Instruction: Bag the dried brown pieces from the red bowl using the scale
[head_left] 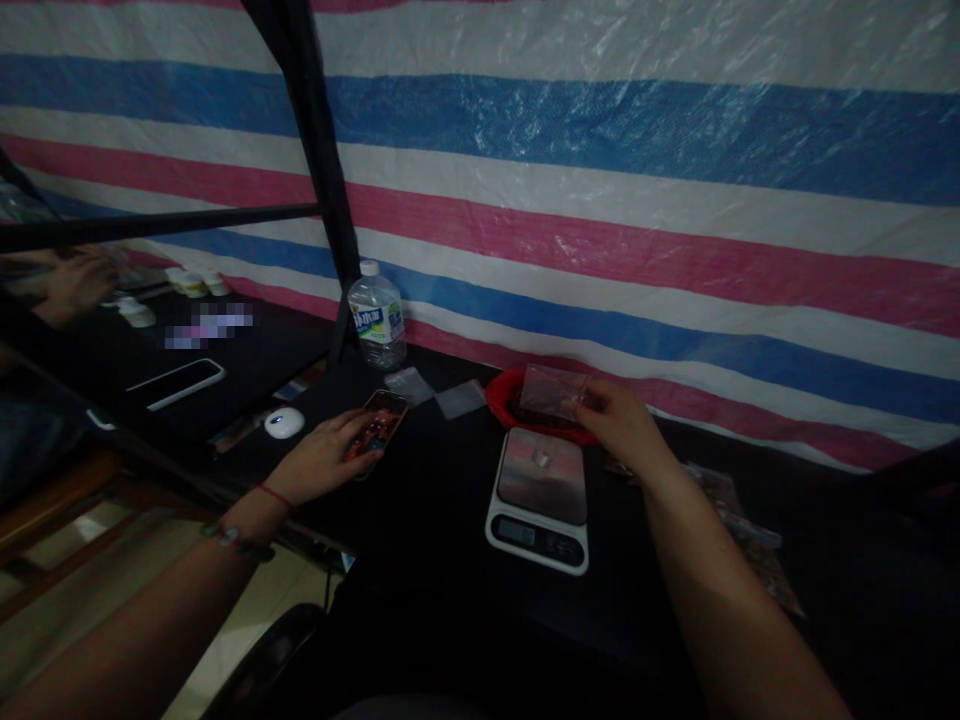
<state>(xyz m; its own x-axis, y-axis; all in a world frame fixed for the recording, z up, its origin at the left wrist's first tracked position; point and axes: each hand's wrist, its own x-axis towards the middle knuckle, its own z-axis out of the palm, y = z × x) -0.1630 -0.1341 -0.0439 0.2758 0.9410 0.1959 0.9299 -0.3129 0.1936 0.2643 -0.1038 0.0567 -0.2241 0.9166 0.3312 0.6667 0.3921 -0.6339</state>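
A small clear bag is gripped by the fingers of the right hand and held above a red bowl at the back of the dark counter. What the bag holds cannot be made out; the bowl's contents are dark and cannot be told either. Just in front of the bowl a white scale is seen, with a small pale piece lying on its plate.

The left hand is laid flat on the counter, fingers loosely spread, its fingertips resting on a phone whose screen is lit. Nothing is clasped by it. A red thread is worn on that wrist.

A white mouse is placed just left of the hand. Two empty-looking clear bags lie flat between the phone and the bowl. Behind them a water bottle with a white cap is stood upright, beside a black pole; it appears partly filled. More filled bags are piled on the counter to the right of the right forearm, their contents brownish.

At far left, another person's hand is seen near small white jars.
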